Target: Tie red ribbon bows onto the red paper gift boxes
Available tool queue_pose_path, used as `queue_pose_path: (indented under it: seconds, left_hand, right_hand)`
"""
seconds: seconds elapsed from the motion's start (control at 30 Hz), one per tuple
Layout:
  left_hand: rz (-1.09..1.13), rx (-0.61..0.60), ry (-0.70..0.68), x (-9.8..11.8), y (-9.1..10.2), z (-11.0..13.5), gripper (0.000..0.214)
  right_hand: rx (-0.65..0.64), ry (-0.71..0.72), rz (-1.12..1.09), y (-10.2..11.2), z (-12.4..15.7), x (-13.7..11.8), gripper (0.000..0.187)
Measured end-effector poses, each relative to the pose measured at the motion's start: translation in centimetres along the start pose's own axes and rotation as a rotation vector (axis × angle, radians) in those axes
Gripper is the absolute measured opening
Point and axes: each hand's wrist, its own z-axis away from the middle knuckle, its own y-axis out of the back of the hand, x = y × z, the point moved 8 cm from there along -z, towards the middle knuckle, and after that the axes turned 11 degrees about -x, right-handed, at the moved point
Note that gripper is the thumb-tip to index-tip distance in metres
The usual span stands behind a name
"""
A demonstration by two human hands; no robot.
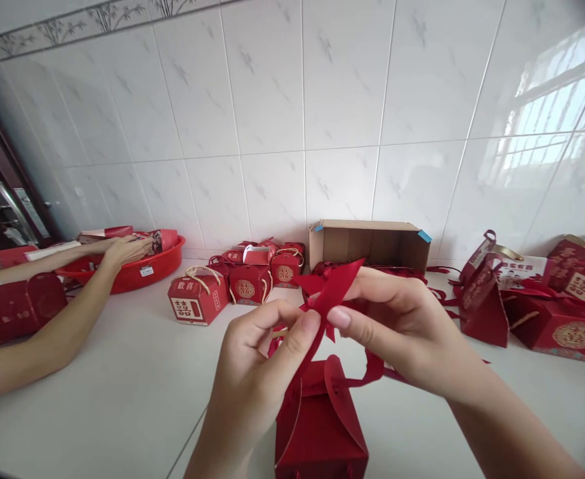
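Note:
Both of my hands are closed on a red ribbon (340, 287) in the middle of the view. Thumb and fingers of my left hand (265, 372) pinch it from the left. My right hand (407, 332) pinches it from the right, close by. Just below stands a small red gift box (320, 429) with curved top flaps, and a loop of ribbon runs from its top. My hands hide part of the ribbon and whatever lies behind them.
An open cardboard box (369, 246) sits against the tiled wall with ribbons before it. Red gift boxes (197, 296) with rope handles stand left of it, and more boxes (572, 329) at right. At far left, another person's hands (127, 249) reach into a red basin (147, 274).

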Motion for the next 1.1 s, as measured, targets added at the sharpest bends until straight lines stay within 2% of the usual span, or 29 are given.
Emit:
queue_pose_path:
  seconds: [0.17, 0.33, 0.43, 0.53, 0.6, 0.83, 0.97, 1.1]
  left_hand:
    - [-0.102, -0.082, 0.044, -0.3, -0.2, -0.1, 0.028]
    - [-0.167, -0.309, 0.086, -1.0, -0.9, -0.2, 0.020]
    - [-0.107, -0.320, 0.117, -1.4, -0.7, -0.2, 0.020]
    - [0.007, -0.297, 0.143, -1.7, -0.4, -0.3, 0.019]
    - [0.078, -0.278, 0.142, -1.9, -0.2, -0.4, 0.019]
    - [0.270, -0.202, 0.127, -2.4, 0.9, -0.8, 0.032]
    - [0.191, -0.256, 0.138, -2.3, 0.4, -0.8, 0.030]
    - [0.003, -0.252, 0.086, -1.5, 0.2, -0.6, 0.027]
  right_hand:
    - [0.000, 0.002, -0.009, 0.1, 0.1, 0.3, 0.011]
    - [0.102, -0.040, -0.140, 0.6, 0.2, 0.9, 0.017]
    - [0.132, -0.068, -0.192, 0.8, 0.1, 1.5, 0.033]
    - [0.082, -0.038, -0.206, 0.6, 0.0, 1.3, 0.020]
    - [0.060, 0.025, -0.146, 0.7, 0.0, 0.7, 0.014]
    - [0.046, 0.248, 0.385, 0.5, 0.6, -1.6, 0.034]
    - [0.078, 0.341, 0.551, -0.1, 0.8, -2.1, 0.031]
    - [0.084, 0.322, 0.527, -0.2, 0.6, -1.6, 0.028]
